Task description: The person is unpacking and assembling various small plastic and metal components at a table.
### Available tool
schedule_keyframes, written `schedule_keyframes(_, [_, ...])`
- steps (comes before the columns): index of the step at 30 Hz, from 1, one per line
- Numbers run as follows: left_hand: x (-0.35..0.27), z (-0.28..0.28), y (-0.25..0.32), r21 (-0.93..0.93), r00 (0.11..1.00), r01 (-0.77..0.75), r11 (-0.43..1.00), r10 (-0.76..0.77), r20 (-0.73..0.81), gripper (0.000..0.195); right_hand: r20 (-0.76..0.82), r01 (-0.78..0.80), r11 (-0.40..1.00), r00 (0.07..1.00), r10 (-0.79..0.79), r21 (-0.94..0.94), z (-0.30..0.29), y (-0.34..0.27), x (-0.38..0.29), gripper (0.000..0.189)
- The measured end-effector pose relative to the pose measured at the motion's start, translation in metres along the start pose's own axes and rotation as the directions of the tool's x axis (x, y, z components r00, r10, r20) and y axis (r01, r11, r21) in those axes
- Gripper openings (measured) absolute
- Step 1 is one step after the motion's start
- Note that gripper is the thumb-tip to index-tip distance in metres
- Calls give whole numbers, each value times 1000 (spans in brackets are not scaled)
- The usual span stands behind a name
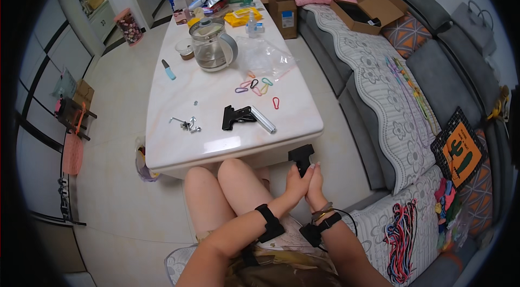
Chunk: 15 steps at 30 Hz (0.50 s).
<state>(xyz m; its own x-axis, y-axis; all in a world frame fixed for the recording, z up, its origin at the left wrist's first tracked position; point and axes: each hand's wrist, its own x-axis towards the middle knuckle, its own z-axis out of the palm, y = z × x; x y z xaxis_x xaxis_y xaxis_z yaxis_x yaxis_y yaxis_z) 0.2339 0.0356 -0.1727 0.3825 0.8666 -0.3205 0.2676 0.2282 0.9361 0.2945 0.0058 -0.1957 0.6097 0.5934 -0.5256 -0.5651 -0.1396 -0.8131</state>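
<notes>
Both my hands are together right of my knees, beyond the table's near right corner. My left hand [298, 183] is closed on the lower part of a black plastic clamp-like part [301, 157]. Against it lies my right hand [315, 185], its fingertips at the same part; how much it grips is hidden. On the marble-look table [211, 104] rest a black plastic part with a lever [237, 116] and a silver metal tube [264, 119] touching it. Left of these are several small bolts [194, 127] with a hex key [177, 120], and a small nut [196, 103].
Several coloured clips [254, 83] lie behind the black part, near a clear plastic bag [264, 57]. A glass kettle [209, 49] and a blue-handled knife [168, 71] stand and lie farther back. The grey sofa [359, 124] runs along the right, with a bundle of cords [400, 242].
</notes>
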Motion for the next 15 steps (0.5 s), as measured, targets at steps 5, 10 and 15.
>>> schedule_keyframes(5, [0, -9, 18, 76, 944, -225, 971, 237, -229, 56, 60, -7, 1000, 998, 6, 12, 38, -53, -36, 55])
schedule_keyframes(10, [7, -67, 53, 75, 917, -334, 939, 343, -204, 44, 340, -13, 970, 935, 98, -243, 80, -80, -51, 55])
schedule_keyframes(15, [11, -146, 64, -75, 943, -231, 970, 205, -261, 38, 483, 299, 738, 874, 42, -605, 132, -65, -18, 40])
